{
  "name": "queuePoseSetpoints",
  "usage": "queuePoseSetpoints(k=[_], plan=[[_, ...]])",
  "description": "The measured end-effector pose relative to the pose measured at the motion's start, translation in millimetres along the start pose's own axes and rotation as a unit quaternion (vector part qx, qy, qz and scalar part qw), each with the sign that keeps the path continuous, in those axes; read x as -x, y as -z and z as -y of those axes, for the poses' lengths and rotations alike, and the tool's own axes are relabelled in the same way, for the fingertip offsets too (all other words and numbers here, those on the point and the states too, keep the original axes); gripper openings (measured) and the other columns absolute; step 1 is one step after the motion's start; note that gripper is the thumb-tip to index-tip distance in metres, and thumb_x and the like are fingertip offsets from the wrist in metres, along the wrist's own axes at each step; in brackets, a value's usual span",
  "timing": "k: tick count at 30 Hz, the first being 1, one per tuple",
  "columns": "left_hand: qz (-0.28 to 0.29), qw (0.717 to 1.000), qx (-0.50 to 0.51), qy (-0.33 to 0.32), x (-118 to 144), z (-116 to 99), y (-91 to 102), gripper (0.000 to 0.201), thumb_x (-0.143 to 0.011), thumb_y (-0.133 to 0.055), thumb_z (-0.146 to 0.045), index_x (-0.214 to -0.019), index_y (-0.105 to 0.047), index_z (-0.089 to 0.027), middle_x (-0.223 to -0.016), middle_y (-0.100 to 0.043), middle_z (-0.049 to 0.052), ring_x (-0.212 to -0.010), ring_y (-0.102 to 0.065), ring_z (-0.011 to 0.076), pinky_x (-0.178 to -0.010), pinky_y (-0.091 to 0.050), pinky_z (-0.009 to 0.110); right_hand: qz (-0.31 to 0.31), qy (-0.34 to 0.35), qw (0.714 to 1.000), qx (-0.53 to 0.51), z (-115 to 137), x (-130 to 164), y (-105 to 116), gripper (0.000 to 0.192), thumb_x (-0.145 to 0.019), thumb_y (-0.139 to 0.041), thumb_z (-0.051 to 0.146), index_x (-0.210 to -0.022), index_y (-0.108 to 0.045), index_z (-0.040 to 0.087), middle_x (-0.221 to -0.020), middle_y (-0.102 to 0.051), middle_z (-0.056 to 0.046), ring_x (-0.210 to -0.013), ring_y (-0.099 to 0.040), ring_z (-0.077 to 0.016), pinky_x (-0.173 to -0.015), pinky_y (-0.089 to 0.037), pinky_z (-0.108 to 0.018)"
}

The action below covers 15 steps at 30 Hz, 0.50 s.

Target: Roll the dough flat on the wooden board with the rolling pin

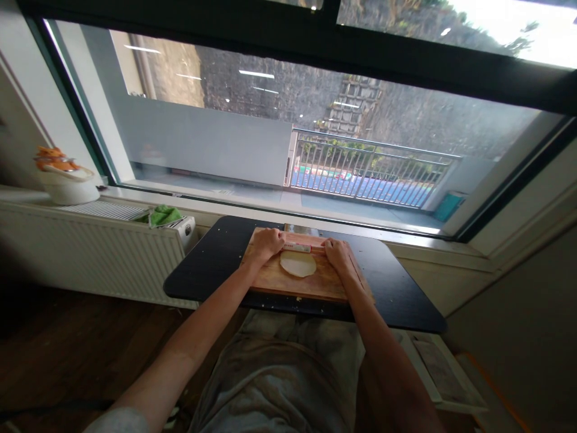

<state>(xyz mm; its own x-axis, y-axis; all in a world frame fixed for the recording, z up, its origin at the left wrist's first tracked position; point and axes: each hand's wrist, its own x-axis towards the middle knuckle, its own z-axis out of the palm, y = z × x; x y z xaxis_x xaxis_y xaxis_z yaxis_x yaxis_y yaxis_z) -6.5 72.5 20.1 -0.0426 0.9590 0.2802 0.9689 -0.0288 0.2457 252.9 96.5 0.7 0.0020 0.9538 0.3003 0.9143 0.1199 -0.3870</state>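
Left hand (267, 243) and right hand (337, 251) pressed down, apart, on rolling pin (303, 245) ends. Dough disc (298, 263) lay mid-board (288, 282), touching pin. Best kept pressure even, rolled outward from centre.

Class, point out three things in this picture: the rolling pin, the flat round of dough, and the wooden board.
rolling pin (303, 245), head view, on its middle between the two hands.
round of dough (298, 264), head view, on its centre.
wooden board (288, 284), head view, on bare wood below the dough.
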Motion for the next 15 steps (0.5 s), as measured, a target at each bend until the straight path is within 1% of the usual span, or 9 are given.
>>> queuePoseSetpoints(k=[4, 8, 11, 12, 13, 15], plan=[[-0.013, 1.000, 0.016, 0.011, -1.5, 1.7, -1.5, 0.051, -0.107, -0.045, -0.043, -0.110, -0.088, -0.015, -0.111, -0.084, 0.019, -0.105, -0.079, 0.0308, -0.095, -0.055, 0.037, -0.018, -0.003, 1.000, -0.008, 2.6, 5.2, 4.5, 0.040, -0.103, -0.047, 0.031, -0.103, -0.085, 0.019, -0.104, -0.085, -0.011, -0.097, -0.073, -0.0226, -0.085, -0.046, -0.027], [-0.038, 0.998, 0.045, 0.033, -2.4, 3.3, -3.5, 0.056, -0.111, -0.037, -0.045, -0.106, -0.086, -0.018, -0.108, -0.084, 0.017, -0.101, -0.079, 0.0279, -0.089, -0.054, 0.035, -0.033, -0.006, 0.999, -0.022, 3.6, 8.6, 7.9, 0.042, -0.105, -0.044, 0.033, -0.110, -0.084, 0.020, -0.101, -0.085, -0.009, -0.091, -0.072, -0.0225, -0.080, -0.046, -0.027], [-0.076, 0.994, 0.045, 0.057, -2.1, 2.9, -4.4, 0.059, -0.113, -0.032, -0.044, -0.107, -0.085, -0.019, -0.109, -0.084, 0.015, -0.100, -0.078, 0.0267, -0.087, -0.053, 0.034, -0.035, 0.001, 0.999, -0.002, 4.3, 9.5, 10.5, 0.042, -0.106, -0.044, 0.033, -0.111, -0.084, 0.021, -0.104, -0.085, -0.010, -0.094, -0.073, -0.0231, -0.081, -0.046, -0.028], [-0.080, 0.994, 0.040, 0.058, -1.8, 2.5, -4.4, 0.058, -0.113, -0.033, -0.043, -0.108, -0.085, -0.019, -0.110, -0.084, 0.015, -0.101, -0.078, 0.0269, -0.088, -0.053, 0.034, -0.031, 0.006, 0.999, 0.013, 5.1, 10.0, 11.5, 0.042, -0.107, -0.044, 0.033, -0.110, -0.084, 0.021, -0.105, -0.085, -0.010, -0.096, -0.073, -0.0232, -0.083, -0.046, -0.028], [-0.074, 0.995, 0.034, 0.053, -1.4, 2.1, -4.1, 0.056, -0.113, -0.034, -0.043, -0.109, -0.085, -0.018, -0.110, -0.084, 0.016, -0.101, -0.078, 0.0275, -0.089, -0.054, 0.034, -0.026, 0.011, 0.999, 0.029, 6.3, 10.5, 12.5, 0.042, -0.107, -0.045, 0.033, -0.108, -0.085, 0.021, -0.107, -0.085, -0.011, -0.097, -0.074, -0.0233, -0.085, -0.045, -0.028], [-0.042, 0.999, 0.019, 0.030, -0.7, 1.4, -3.3, 0.054, -0.111, -0.039, -0.042, -0.109, -0.086, -0.016, -0.110, -0.084, 0.017, -0.103, -0.079, 0.0291, -0.092, -0.054, 0.036, -0.015, 0.018, 0.998, 0.053, 9.5, 12.0, 14.5, 0.042, -0.109, -0.044, 0.032, -0.107, -0.085, 0.020, -0.110, -0.085, -0.013, -0.099, -0.074, -0.0233, -0.088, -0.044, -0.028]])
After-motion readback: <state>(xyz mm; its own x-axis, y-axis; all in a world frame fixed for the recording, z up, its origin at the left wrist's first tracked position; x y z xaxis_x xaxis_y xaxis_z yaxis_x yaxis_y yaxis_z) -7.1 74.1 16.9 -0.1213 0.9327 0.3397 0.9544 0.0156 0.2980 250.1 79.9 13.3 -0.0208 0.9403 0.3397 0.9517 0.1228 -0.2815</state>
